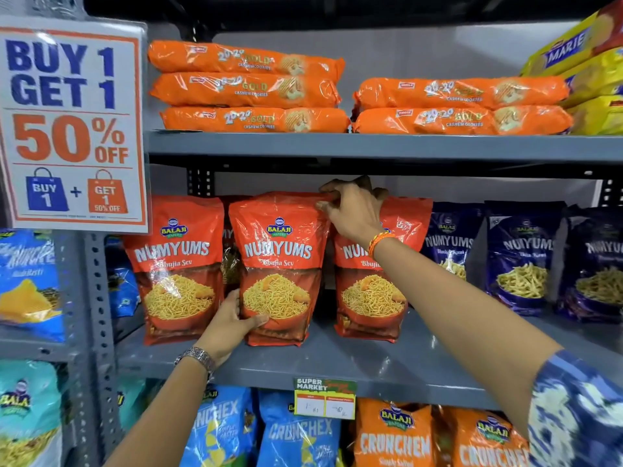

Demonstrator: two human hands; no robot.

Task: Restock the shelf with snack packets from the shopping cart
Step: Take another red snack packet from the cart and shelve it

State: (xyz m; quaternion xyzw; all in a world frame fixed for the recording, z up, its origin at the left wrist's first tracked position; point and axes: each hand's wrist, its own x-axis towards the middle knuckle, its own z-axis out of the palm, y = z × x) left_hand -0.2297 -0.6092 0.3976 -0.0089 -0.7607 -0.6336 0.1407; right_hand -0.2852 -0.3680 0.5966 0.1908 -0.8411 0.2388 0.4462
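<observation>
Both hands are on 1 red Bhujia Sev packet [278, 264], which stands upright on the grey middle shelf [354, 362], near its front edge and toward the left end. The left hand [232, 323] cups the packet's lower left corner, thumb across the front and the other fingers out of sight behind the packet. The right hand [354, 210] reaches in from above and pinches the packet's top right corner, fingers clamped on the sealed rim.

The packet sits between 2 of its kind: a left packet [175, 264] just beside it and slightly ahead, and a right packet [374, 281] partly hidden by the right forearm, with a dark gap of bare shelf between them. At least 1 more red packet shows behind, between the left and middle ones.

Judging by this, the packet is already down on the shelf and is being squared up or nudged back into line, so this placement looks nearly finished. The red row now shows 3 fronts. Past it, toward the right end, blue packets [519, 257] fill the shelf. The cart is not in view, so how many packets are left to shelve cannot be told. The gap right of the held packet suggests room for more.
</observation>
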